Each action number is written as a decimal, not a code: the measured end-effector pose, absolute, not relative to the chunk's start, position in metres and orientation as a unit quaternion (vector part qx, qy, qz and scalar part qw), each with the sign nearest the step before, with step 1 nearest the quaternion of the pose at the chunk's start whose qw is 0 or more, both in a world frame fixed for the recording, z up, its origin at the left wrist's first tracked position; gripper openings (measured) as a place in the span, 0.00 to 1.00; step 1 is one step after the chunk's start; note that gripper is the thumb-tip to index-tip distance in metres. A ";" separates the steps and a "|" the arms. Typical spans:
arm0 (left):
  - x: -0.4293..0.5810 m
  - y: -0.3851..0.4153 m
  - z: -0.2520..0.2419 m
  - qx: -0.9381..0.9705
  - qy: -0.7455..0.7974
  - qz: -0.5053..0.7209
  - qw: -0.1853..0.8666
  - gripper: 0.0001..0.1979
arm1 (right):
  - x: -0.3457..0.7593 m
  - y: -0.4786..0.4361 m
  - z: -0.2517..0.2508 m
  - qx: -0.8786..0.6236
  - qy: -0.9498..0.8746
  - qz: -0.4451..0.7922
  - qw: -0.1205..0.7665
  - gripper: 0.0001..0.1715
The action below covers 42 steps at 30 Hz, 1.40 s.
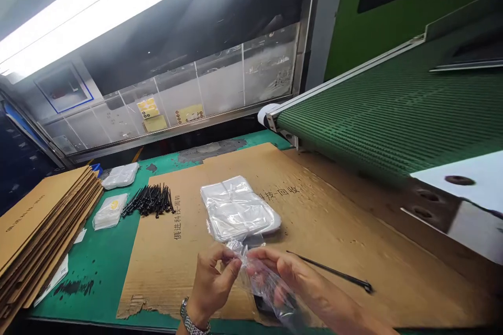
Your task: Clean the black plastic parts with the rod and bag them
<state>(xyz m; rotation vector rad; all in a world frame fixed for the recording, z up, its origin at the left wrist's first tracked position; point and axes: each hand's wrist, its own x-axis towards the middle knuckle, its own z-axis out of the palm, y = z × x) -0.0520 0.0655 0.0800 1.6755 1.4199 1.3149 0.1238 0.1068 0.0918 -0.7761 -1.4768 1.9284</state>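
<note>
My left hand [217,278], with a metal watch band at the wrist, pinches the gathered end of a clear plastic bag [271,285] between thumb and fingers. Close beside it, my right hand [285,272] holds the same bag; some of its fingers show through the film. Under the bag lies a dark object [264,304], mostly hidden. Just beyond my hands rests a stack of clear plastic bags [239,209]. To the right, a thin black rod with a knobbed end [334,270] lies on the cardboard sheet [176,277].
A pile of similar black rods [153,200] lies on the left, beside small bag packs [110,211] and another bag stack [121,175]. Stacked cardboard sheets [43,220] rise at the far left. A green conveyor belt [393,99] overhangs the right side of the green table [106,261].
</note>
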 end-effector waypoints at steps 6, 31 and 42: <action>-0.054 0.049 0.076 0.569 0.537 0.487 0.388 0.21 | 0.152 0.086 0.086 -0.294 -0.623 0.689 0.224 0.30; 0.003 0.015 0.053 0.248 0.420 0.649 0.584 0.14 | 0.130 0.060 0.077 -0.370 -0.700 0.530 0.303 0.27; -0.007 0.029 0.036 0.144 0.532 0.712 0.434 0.19 | 0.117 0.057 0.058 -0.348 -0.701 0.400 0.478 0.11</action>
